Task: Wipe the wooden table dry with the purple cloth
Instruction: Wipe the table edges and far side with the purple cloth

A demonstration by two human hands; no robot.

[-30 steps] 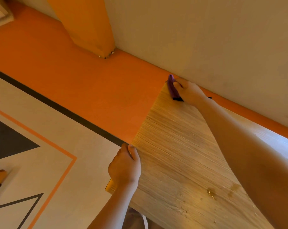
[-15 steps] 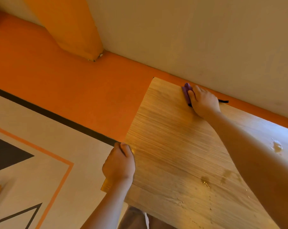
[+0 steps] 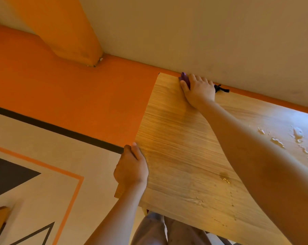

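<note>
Pressing the purple cloth (image 3: pixel 184 79) onto the far tabletop (image 3: pixel 185 156), right hand (image 3: pixel 199 91) spread; left hand (image 3: pixel 132 170) grips its side, likely steadying.

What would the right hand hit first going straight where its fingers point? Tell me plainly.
Probably the wall. The right hand presses the purple cloth at the table's far edge, fingers aimed at it; the gap is hard to judge.
</note>
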